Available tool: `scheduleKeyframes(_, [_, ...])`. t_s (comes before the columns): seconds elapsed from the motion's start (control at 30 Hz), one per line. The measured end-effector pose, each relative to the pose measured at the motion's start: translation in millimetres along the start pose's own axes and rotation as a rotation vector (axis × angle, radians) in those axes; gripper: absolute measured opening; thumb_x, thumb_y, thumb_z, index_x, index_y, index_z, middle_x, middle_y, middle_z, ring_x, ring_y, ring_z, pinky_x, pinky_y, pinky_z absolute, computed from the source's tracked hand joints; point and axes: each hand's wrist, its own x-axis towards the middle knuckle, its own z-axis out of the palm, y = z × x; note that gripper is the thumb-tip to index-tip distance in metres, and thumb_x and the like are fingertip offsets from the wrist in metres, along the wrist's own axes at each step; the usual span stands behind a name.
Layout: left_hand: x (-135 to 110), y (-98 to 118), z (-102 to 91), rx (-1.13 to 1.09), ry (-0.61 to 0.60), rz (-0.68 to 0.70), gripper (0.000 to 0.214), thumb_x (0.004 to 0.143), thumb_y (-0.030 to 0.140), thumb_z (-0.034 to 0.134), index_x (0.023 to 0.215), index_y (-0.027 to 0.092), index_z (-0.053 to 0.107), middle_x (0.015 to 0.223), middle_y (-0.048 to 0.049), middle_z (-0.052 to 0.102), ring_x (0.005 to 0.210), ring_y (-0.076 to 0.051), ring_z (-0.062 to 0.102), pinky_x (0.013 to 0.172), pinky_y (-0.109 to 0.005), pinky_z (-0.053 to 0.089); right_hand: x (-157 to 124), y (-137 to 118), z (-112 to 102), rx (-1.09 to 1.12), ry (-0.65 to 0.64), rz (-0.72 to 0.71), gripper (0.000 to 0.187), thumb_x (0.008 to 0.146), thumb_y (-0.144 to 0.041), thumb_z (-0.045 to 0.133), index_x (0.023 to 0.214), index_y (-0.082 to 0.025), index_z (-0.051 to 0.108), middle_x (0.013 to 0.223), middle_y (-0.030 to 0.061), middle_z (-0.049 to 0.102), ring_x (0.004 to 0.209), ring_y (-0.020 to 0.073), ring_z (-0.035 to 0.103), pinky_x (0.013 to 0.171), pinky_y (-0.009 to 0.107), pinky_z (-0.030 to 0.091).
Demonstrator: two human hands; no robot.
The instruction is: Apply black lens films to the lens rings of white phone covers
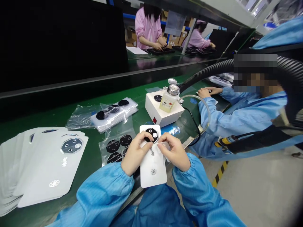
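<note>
A white phone back cover lies lengthwise in front of me, with a black octagonal camera panel at its far end and dark printed marks below. My left hand reaches over its left side, closed, with thumb and forefinger bent together at the camera panel's lower edge. What sits between those fingertips is hidden. On the other side my right hand is closed in a pinch on a small piece of white cloth, close to the panel's lower right edge.
Fanned white back covers lie at left. Bagged black camera panels and a stack of clear film sheets rest on the green bench. A white box carries a liquid bottle. A co-worker in blue sits right, beneath a black hose.
</note>
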Motion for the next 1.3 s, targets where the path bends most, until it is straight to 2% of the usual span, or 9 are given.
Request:
scheduleKeyframes(0.13, [-6.4,3.3,-2.2,0.073,-0.026,0.008,0.006,0.072,0.020,0.054,0.069,0.019,0.059,0.078,-0.0003,0.051,0.077,-0.017,0.052,0.066,-0.027,0.039,0.2,1.5,7.5,0.022,0.034,-0.014,0.006,0.078,-0.017,0.054,0.072,-0.019,0.053,0.071,-0.0003,0.055,0.067,0.0127,0.051,0.063,0.027,0.039])
scheduleKeyframes(0.27, [-10.6,5.9,-2.7,0.141,0.037,0.040,0.015,0.071,0.017,0.048,0.062,0.019,0.059,0.077,-0.0005,0.049,0.073,-0.016,0.049,0.067,-0.027,0.037,-1.7,-2.2,5.9,0.048,0.052,-0.080,0.006,0.079,-0.017,0.055,0.074,-0.020,0.054,0.074,0.0001,0.054,0.070,0.0126,0.051,0.064,0.026,0.041])
scheduleKeyframes(0.4, [-13.3,8.9,-1.4,0.202,0.082,0.082,0.023,0.070,0.016,0.046,0.055,0.018,0.062,0.078,-0.0018,0.051,0.074,-0.016,0.048,0.067,-0.027,0.036,-3.8,-11.1,3.8,-0.044,0.069,-0.175,0.009,0.078,-0.012,0.055,0.074,-0.019,0.054,0.072,-0.0008,0.054,0.068,0.0113,0.051,0.062,0.025,0.039])
scheduleKeyframes(0.53, [-17.1,15.3,-0.8,0.259,0.092,0.121,0.024,0.073,0.017,0.045,0.061,0.020,0.066,0.075,-0.0021,0.055,0.075,-0.017,0.048,0.068,-0.027,0.037,-3.2,-15.2,4.2,-0.095,0.073,-0.199,0.010,0.077,-0.010,0.055,0.074,-0.019,0.053,0.071,-0.0012,0.056,0.067,0.0115,0.051,0.062,0.026,0.038])
scheduleKeyframes(0.67, [-19.6,20.2,-0.1,0.314,0.112,0.148,0.011,0.072,0.021,0.054,0.071,0.020,0.065,0.072,-0.0007,0.055,0.072,-0.017,0.049,0.068,-0.028,0.037,-3.0,-16.6,1.9,-0.101,0.046,-0.214,0.009,0.077,-0.010,0.055,0.075,-0.019,0.054,0.071,-0.0014,0.058,0.066,0.0111,0.052,0.062,0.027,0.038])
scheduleKeyframes(0.87, [-19.6,18.5,1.4,0.348,0.134,0.182,0.009,0.075,0.022,0.057,0.072,0.021,0.066,0.077,-0.0002,0.057,0.074,-0.016,0.052,0.070,-0.027,0.038,-3.6,-19.1,0.8,-0.180,0.056,-0.248,0.010,0.078,-0.010,0.056,0.075,-0.019,0.053,0.071,-0.0022,0.059,0.067,0.0111,0.054,0.066,0.028,0.039])
scheduleKeyframes(1.07, [-21.4,21.6,-0.9,0.356,0.130,0.164,0.010,0.077,0.021,0.055,0.072,0.022,0.064,0.072,0.0012,0.057,0.071,-0.015,0.052,0.069,-0.026,0.039,-5.9,-19.6,12.5,-0.447,0.225,-0.517,0.015,0.078,-0.005,0.053,0.076,-0.019,0.049,0.074,0.0006,0.060,0.067,0.0130,0.053,0.068,0.033,0.036])
scheduleKeyframes(1.13, [-21.9,24.0,-1.5,0.353,0.119,0.165,0.011,0.077,0.021,0.055,0.071,0.022,0.063,0.072,0.0013,0.056,0.070,-0.015,0.051,0.068,-0.026,0.039,-6.5,-20.3,13.3,-0.484,0.249,-0.563,0.016,0.078,-0.004,0.053,0.075,-0.019,0.049,0.073,0.0013,0.059,0.066,0.0132,0.052,0.067,0.034,0.036])
scheduleKeyframes(1.3, [-22.3,27.3,-1.3,0.345,0.098,0.180,0.008,0.075,0.020,0.056,0.072,0.021,0.063,0.077,-0.0002,0.059,0.073,-0.016,0.051,0.070,-0.025,0.040,-6.3,-23.6,6.9,-0.325,0.151,-0.463,0.012,0.079,-0.007,0.053,0.077,-0.019,0.049,0.072,0.0002,0.058,0.069,0.0134,0.055,0.067,0.033,0.038])
